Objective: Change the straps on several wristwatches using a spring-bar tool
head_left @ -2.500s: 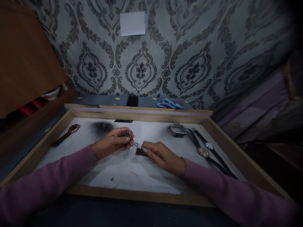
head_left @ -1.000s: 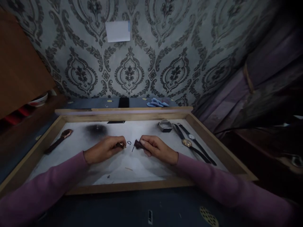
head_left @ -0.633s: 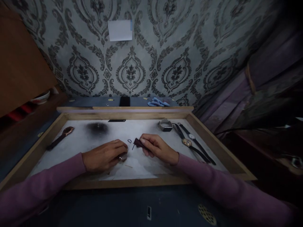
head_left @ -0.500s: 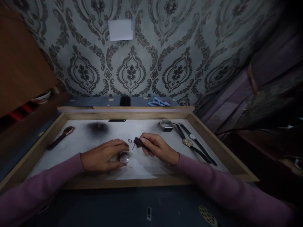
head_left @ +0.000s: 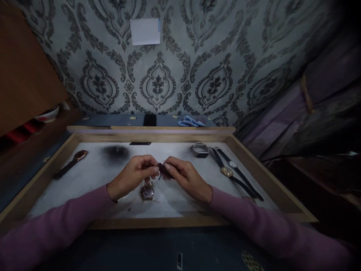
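Note:
A dark strap piece (head_left: 166, 170) is pinched between the fingers of my right hand (head_left: 187, 177). My left hand (head_left: 138, 175) is closed at the strap's left end, its fingertips meeting the piece. Just below my left hand, a round watch case (head_left: 147, 191) without a visible strap lies face up on the white surface, and neither hand touches it. A thin dark strip hangs down beneath the strap piece, between the two hands.
The white-bottomed wooden tray (head_left: 135, 223) also holds a dark-strapped watch (head_left: 70, 163) at left, a grey banded watch (head_left: 200, 150), a gold-faced watch (head_left: 226, 172) and another black-strapped watch (head_left: 232, 165) at right. Behind it lie a black phone (head_left: 150, 120) and a blue cloth (head_left: 191, 121).
My left hand has let go of the watch case and moved up and right to the strap piece. The right hand still grips the strap in about the same place.

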A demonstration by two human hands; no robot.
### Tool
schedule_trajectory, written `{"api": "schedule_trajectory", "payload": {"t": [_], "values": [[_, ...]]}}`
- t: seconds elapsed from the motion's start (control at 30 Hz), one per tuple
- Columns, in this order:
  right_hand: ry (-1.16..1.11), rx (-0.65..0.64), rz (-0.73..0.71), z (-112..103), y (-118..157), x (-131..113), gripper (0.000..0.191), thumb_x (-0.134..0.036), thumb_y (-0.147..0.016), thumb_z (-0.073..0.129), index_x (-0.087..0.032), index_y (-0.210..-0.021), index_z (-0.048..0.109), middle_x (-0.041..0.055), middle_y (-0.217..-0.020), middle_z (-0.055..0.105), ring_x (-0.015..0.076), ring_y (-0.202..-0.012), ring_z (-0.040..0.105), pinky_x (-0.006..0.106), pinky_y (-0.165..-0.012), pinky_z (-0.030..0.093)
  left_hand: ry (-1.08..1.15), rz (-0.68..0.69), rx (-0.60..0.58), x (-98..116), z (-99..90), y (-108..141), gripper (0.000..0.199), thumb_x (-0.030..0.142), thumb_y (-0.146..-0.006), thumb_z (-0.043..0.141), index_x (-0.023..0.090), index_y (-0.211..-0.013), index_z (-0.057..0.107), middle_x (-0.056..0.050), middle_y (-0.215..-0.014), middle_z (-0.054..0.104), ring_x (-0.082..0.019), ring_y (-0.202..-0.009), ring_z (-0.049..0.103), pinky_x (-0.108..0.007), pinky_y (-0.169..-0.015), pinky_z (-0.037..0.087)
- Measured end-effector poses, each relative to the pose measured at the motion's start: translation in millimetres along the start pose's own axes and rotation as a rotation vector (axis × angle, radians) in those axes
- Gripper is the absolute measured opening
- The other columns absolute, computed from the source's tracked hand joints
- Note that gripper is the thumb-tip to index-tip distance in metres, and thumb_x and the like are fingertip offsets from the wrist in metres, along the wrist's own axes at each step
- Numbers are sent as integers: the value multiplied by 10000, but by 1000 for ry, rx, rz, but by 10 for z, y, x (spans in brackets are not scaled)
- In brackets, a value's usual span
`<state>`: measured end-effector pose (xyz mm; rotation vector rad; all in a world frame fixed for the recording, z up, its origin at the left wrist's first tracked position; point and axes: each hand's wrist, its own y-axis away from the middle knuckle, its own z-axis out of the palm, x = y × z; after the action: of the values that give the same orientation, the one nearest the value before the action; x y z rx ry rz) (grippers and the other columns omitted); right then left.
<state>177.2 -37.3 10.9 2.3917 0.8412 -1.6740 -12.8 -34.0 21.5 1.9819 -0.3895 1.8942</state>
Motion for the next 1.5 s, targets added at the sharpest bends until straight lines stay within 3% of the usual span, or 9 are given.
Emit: {"api": "schedule_trajectory", "payload": {"t": [0.17,0.43,0.73,0.9,1.2,1.37,1.5], "values": [[-6,106,11,22,-48,29,299,-392,-954,443,-164,-802,562,26,-757,549,140,-720,493,253,-663,413,5,-41,-5,6,-13,4,195,309,-727,664,140,-739,568,33,-573,557,-73,-492,458,-208,-488,356],[-85,84,96,42,-75,19,286,-402,-865,561,-147,-738,578,-13,-647,512,105,-605,430,227,-558,346,-20,-56,-23,-16,-22,3,163,277,-743,657,145,-734,562,44,-583,541,-71,-501,446,-214,-513,347],[-340,52,285,-4,-102,-74,231,-346,-747,641,-139,-659,587,-35,-581,509,73,-533,405,211,-511,318,-99,-16,-41,42,7,14,133,255,-744,649,143,-717,582,38,-610,538,-82,-546,452,-215,-538,361],[-518,10,403,-21,-109,-57,184,-297,-700,667,-150,-648,570,-79,-512,433,41,-431,286,197,-422,209,-182,47,-46,30,7,36,142,272,-766,640,148,-728,582,33,-619,527,-96,-573,462,-222,-548,365],[-692,-95,540,-59,-108,-8,151,-208,-682,663,-157,-662,523,-116,-470,317,33,-419,142,196,-392,67,-228,57,-85,34,36,61,150,293,-804,607,168,-735,564,25,-610,537,-110,-571,483,-233,-539,375],[-687,-115,546,-60,-96,33,219,-303,-721,684,-157,-692,523,-111,-494,318,34,-425,170,189,-393,82,-193,48,-88,82,8,31,152,289,-788,629,151,-745,579,24,-648,547,-98,-586,471,-226,-559,376],[-666,-142,516,-61,-85,59,389,-472,-746,693,-156,-637,494,-101,-499,322,34,-424,199,197,-392,94,-113,1,-68,91,-46,6,192,319,-779,646,139,-766,580,25,-650,547,-89,-572,457,-221,-553,365]]}}
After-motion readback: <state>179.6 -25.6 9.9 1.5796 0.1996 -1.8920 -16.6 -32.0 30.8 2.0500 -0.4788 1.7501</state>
